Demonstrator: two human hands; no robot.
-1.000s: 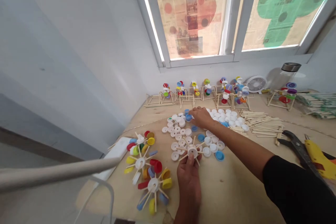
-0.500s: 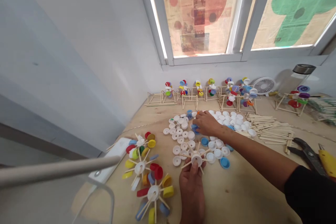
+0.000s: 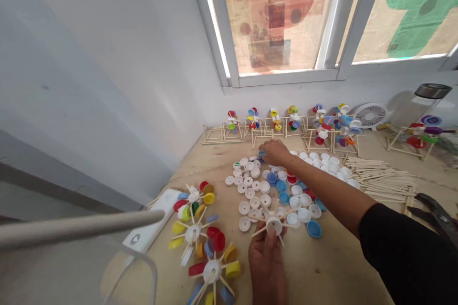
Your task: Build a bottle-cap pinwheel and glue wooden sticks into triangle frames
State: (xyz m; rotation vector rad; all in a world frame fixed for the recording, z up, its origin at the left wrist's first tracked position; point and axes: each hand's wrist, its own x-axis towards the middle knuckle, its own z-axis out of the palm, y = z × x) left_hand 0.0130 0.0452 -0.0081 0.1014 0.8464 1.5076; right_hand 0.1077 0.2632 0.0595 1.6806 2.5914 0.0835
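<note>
Spoked white hub (image 3: 274, 225) is clamped in your left hand (image 3: 267, 253), thumb against fingers, just in front of the loose caps (image 3: 265, 187). Your right hand (image 3: 278, 153) is beside a blue cap (image 3: 262, 154); I cannot tell whether it grips anything. You seem to be picking out 1 cap, which calls for a sure pinch next.

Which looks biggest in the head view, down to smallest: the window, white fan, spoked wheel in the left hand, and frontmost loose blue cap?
1. Window, partly cut off
2. Spoked wheel and white fan: not ranked, since the wheel is nearer the camera
3. Blue cap
</note>
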